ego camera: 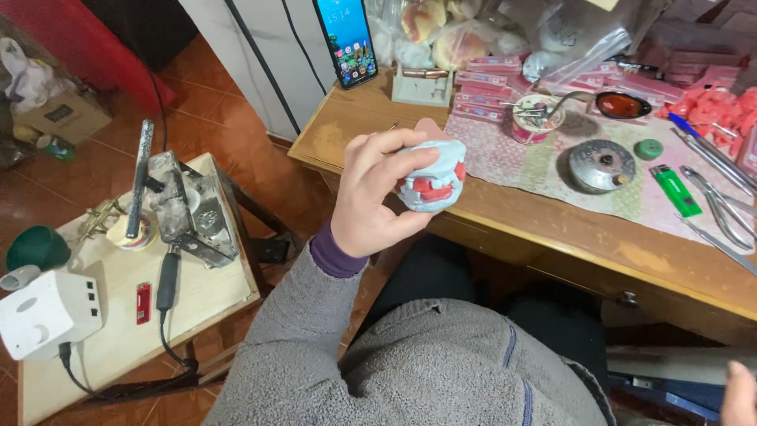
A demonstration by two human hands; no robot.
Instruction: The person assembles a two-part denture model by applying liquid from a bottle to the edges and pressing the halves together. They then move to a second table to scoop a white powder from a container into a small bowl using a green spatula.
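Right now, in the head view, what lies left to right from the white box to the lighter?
White box → red lighter → left hand holding the blue dental cast → round metal burner → green lighter.

One phone (346, 39), one green lighter (675, 190), one red lighter (143, 303), one dental cast (430, 177), two hands (371, 197)

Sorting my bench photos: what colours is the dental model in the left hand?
The dental model in the left hand is pale blue with pink-red parts; head view.
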